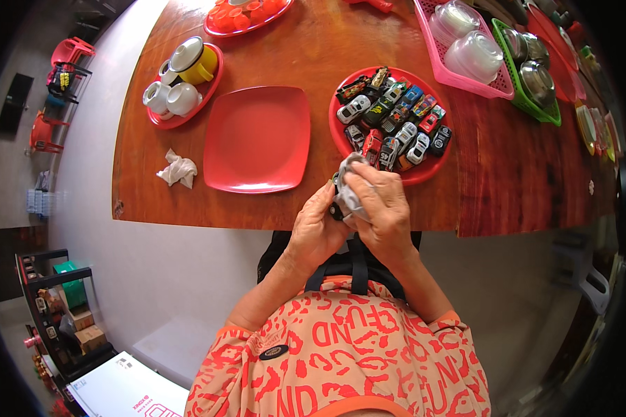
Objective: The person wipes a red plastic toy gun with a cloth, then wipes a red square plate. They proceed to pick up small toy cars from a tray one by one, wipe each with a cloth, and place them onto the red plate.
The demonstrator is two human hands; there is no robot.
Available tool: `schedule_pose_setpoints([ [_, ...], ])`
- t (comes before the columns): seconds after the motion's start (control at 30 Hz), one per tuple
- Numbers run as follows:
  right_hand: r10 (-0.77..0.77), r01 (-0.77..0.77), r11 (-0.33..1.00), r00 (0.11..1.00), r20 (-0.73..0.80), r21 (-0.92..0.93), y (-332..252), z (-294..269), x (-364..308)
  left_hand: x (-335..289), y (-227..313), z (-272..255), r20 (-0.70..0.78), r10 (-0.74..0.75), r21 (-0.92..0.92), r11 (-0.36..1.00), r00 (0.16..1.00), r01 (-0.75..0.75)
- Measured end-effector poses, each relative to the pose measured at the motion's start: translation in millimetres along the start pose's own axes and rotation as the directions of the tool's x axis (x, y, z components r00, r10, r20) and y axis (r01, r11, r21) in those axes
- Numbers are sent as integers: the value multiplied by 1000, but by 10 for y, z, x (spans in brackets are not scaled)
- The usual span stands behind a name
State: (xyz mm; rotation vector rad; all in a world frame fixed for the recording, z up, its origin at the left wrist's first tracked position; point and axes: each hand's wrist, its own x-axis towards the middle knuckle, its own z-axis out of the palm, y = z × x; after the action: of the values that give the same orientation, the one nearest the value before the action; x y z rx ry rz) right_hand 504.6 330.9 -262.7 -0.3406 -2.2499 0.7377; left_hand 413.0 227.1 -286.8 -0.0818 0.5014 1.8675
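Close to the table's front edge, my left hand [318, 221] is closed around a small dark toy car [336, 210], mostly hidden by fingers and cloth. Pressed over that car is a crumpled grey-white cloth [352, 196], gripped by my right hand [384, 208]. Just beyond my hands lies a round red plate [424, 176] carrying several toy cars [391, 118] packed side by side, in silver, black, blue and red. A square red plate [257, 139] with nothing on it sits to the left of my hands.
Further left are a crumpled white tissue [179, 169] and a red oval tray [213, 87] with white cups and a yellow pot [193, 61]. Pink [497, 90] and green [551, 117] baskets of bowls stand at the far right. Red small items [240, 17] fill another tray at the back.
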Motion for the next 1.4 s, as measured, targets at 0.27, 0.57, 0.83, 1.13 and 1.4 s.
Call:
schedule_pose_setpoints([
  [0.27,-82,78,997,979,186,26,-76,27,-246,65,50,-145,35,115,82,990,993,-118],
  [0.57,307,-287,891,952,-1,352,6,-367,-127,12,77,-38,143,417,887,348,898,-303],
  [0.83,22,-26,998,998,60,64,-45,-185,-37,-62,32,86,212,341,925,232,916,-301],
  [1.13,65,-71,995,994,-87,-66,35,-292,-45,-69,26,97,348,408,926,-11,844,-377],
  [1.4,-56,57,998,998,39,-20,-14,-144,-33,-69,5,71,314,324,912,158,892,-378],
])
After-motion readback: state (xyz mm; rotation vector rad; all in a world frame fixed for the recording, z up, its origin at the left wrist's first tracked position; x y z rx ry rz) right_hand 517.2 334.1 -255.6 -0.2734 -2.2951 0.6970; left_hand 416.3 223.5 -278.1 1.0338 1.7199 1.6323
